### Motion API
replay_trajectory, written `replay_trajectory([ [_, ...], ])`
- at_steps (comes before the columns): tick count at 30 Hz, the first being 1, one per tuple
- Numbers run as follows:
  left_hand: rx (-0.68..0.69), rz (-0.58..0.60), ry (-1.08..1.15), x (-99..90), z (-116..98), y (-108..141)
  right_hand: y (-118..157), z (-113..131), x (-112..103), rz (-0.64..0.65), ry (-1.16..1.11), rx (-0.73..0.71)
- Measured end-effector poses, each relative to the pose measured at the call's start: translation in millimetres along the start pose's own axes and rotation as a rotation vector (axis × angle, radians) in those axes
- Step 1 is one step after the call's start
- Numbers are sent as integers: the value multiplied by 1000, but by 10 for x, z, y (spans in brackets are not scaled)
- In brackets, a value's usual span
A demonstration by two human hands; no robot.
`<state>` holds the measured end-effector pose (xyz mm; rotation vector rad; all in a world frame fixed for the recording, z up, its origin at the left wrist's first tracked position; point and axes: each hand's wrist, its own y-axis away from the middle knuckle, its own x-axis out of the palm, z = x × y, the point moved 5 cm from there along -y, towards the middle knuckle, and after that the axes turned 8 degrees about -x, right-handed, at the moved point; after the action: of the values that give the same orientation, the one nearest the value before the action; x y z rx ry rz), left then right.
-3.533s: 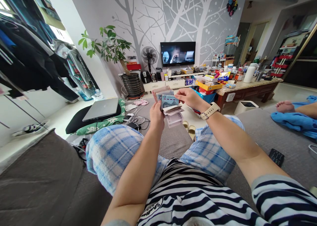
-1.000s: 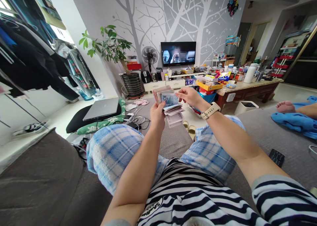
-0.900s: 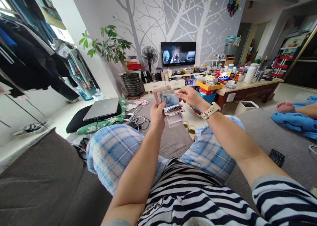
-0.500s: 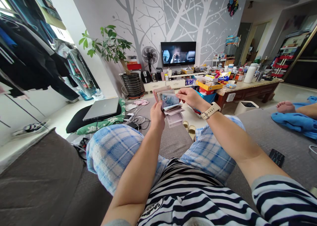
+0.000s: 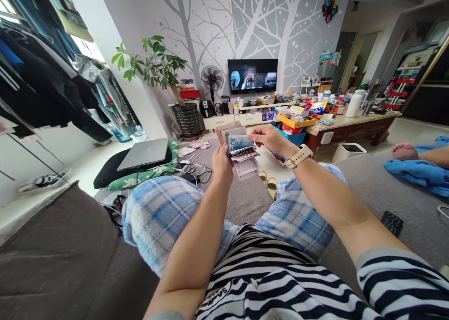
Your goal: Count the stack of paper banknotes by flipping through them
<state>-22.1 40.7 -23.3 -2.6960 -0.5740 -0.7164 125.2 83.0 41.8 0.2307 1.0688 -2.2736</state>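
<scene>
My left hand is closed around the left end of a fanned stack of banknotes, held up over the sofa between my knees. A blue banknote marked 10 faces me on the stack. Pinched at that blue note's right edge are the thumb and forefinger of my right hand, with a beige watch on the wrist. Pinkish and pale notes stick up behind it, and greyish-purple ones hang below. My palms and the notes' inner ends are hidden.
A laptop lies on a cushion at the left, beside tangled cables. A remote control rests on the sofa at the right. Another person's foot shows farther right. Ahead stand a cluttered table and a television.
The blue note on top lies a little lower and flatter against the stack. My right fingers have shifted very slightly left; my left hand has barely moved.
</scene>
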Motion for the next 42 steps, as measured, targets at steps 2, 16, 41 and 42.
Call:
replay_trajectory([
  [2,-12,14,14,4,10,-3,3,12,3,-1,-2,1],
  [16,-13,-12,-16,-3,-11,17,-2,-17,14,5,-26,-2],
  [41,12,-14,-51,-11,-28,24,11,-21,29,82,-11,0],
  [42,18,-18,-64,-9,-42,36,9,-29,31,89,-14,-3],
])
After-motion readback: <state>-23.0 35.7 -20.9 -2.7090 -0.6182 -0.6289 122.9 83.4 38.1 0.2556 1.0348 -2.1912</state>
